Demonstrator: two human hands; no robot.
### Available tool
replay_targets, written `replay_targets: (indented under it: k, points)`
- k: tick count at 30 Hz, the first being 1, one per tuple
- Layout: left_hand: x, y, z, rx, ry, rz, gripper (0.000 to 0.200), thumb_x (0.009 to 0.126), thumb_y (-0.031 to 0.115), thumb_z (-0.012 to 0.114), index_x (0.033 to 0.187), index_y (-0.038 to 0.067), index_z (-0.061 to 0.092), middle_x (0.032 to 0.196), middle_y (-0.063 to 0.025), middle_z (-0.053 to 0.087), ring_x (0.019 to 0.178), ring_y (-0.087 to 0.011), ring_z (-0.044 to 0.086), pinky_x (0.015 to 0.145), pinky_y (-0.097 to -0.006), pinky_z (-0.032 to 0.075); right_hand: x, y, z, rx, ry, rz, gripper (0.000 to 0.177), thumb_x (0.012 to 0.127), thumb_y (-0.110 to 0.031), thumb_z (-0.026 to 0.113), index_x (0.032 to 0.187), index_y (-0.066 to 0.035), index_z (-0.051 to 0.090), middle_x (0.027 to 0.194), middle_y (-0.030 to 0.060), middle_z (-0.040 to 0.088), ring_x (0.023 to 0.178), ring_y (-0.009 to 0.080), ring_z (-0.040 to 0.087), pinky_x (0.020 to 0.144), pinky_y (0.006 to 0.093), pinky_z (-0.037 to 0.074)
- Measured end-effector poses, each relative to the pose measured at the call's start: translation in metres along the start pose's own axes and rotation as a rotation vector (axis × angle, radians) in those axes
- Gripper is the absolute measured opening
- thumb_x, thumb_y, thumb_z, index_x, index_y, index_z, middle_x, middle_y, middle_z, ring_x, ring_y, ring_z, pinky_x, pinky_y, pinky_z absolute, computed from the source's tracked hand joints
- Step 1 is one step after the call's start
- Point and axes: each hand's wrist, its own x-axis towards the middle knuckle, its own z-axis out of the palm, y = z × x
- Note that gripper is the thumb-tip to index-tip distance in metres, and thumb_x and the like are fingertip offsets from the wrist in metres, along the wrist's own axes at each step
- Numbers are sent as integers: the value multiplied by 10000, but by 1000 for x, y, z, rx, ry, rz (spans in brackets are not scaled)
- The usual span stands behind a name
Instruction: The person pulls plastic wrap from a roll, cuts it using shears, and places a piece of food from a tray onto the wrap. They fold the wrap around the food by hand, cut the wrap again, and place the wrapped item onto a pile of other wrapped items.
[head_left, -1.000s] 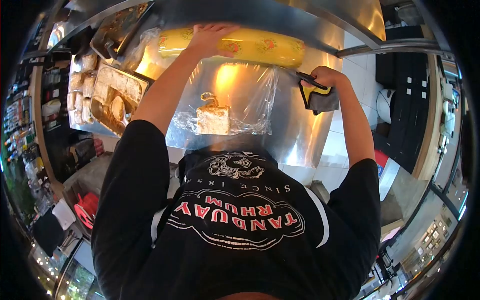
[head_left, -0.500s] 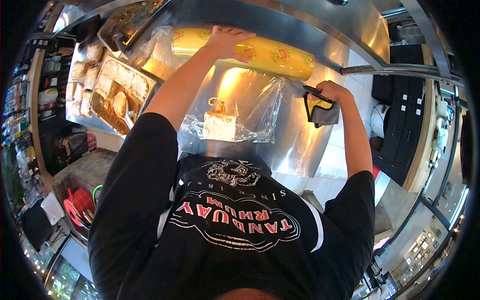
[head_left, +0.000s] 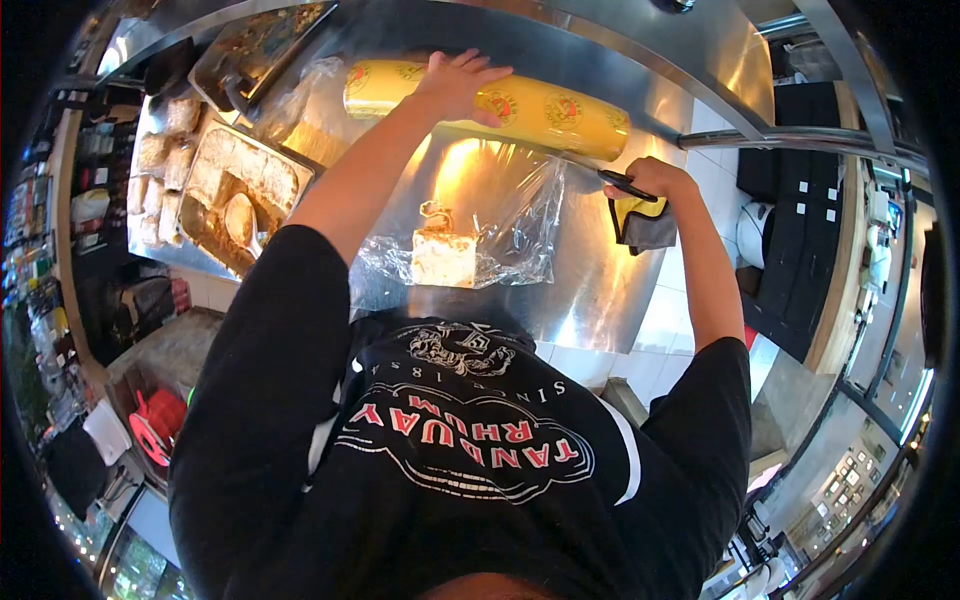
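Observation:
My left hand lies with spread fingers on top of a yellow printed roll of cling film. A sheet of clear film stretches from the roll towards me over the steel counter. On it sits a rectangular pale, browned slice of food with a curled brown strip behind it. My right hand is closed around the black handle of a knife. The thin blade points left along the roll's front edge, at the film. A grey, black and yellow cloth hangs below the same hand.
At the left, a metal tray holds more browned food and a wooden spoon. Several wrapped portions sit beside it. A second tray stands behind. A metal rail runs beyond the counter at the right.
My left fingers are spread slightly wider on the roll. My right hand with the knife has shifted a little to the left. The film and the food slice look much the same.

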Motion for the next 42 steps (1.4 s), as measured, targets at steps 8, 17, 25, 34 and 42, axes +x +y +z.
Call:
replay_targets:
  k: [8, 17, 25, 34, 42]
  points:
    - [-37, 152, 63, -491, 200, -146, 297, 839, 326, 569, 921, 41, 570, 866, -121, 670, 778, -331, 641, 772, -423, 480, -15, -3, -15, 88, -125, 17, 984, 590, -908, 415, 719, 33, 671, 656, 160, 614, 671, 289, 604, 614, 383, 453]
    - [9, 189, 108, -826, -202, -516, 282, 858, 237, 525, 1044, 33, 580, 904, -174, 667, 842, -342, 665, 694, -474, 535, 51, 57, 20, 584, -378, 12, 376, 809, -483, 614, 764, -113, 663, 495, -17, 473, 398, 63, 412, 378, 260, 266]
    - [1, 193, 84, -719, -1, -470, 216, 871, 89, 438, 1048, 19, 540, 896, -212, 651, 828, -364, 658, 672, -472, 542, 28, 12, -20, 338, -221, -12, 518, 702, -589, 694, 531, -116, 569, 489, -15, 514, 425, 96, 494, 413, 245, 366]
    - [-7, 190, 83, -818, 71, -474, 240, 848, 119, 480, 1056, 14, 537, 853, -191, 644, 764, -363, 656, 629, -470, 533, 34, 9, -23, 378, -509, -55, 470, 873, -561, 501, 702, -124, 488, 587, -11, 464, 501, 95, 418, 460, 256, 319]
    - [-12, 191, 82, -872, 50, -440, 277, 838, 186, 540, 1067, 30, 538, 875, -202, 631, 770, -367, 644, 646, -470, 523, 46, -3, -27, 698, -607, 8, 381, 863, -487, 553, 701, -142, 547, 527, -38, 459, 412, 75, 417, 391, 230, 302]
